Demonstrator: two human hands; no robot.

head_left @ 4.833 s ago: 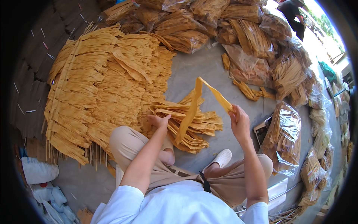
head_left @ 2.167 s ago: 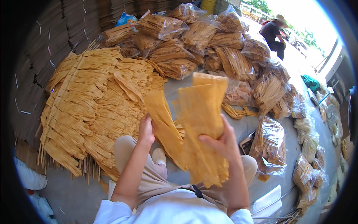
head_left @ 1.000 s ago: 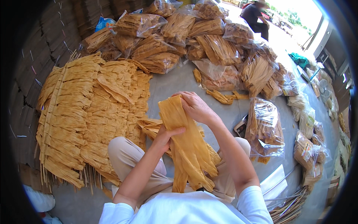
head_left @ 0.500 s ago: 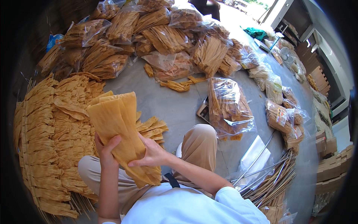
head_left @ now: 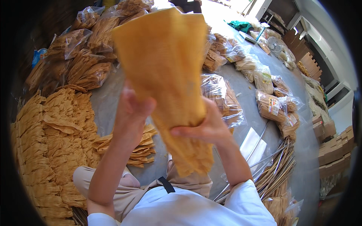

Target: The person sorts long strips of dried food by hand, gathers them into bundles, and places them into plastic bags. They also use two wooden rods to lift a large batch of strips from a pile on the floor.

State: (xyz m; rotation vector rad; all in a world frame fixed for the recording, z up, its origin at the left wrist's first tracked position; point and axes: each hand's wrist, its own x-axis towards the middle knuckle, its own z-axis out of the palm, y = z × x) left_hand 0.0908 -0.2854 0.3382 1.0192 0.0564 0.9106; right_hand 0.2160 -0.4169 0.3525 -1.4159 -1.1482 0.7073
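A thick folded bundle of yellow-brown tofu skin sheets [head_left: 162, 67] is held up in front of me, its wide end at the top and its narrower, ragged end hanging down. My left hand [head_left: 136, 107] grips its left edge, thumb in front and the fingers partly hidden behind. On the lower right side my right hand [head_left: 205, 126] is closed round it, with the thumb laid across the front. Behind my left forearm a loose pile of similar sheets [head_left: 141, 150] lies on the floor. The bundle is blurred by motion.
Rows of overlapping tofu skin [head_left: 56, 150] spread along my left. Clear bags of sheets [head_left: 88, 69] are heaped at the far left. One filled bag [head_left: 222, 96] stands just beyond my right hand. Thin sticks [head_left: 277, 162] lie at my right, with stacked cartons [head_left: 335, 148] farther out.
Both hands have raised the bundle up and to the right, closer to my view, and it now hides part of the bag heap. The loose pile beside my left leg shows more fully.
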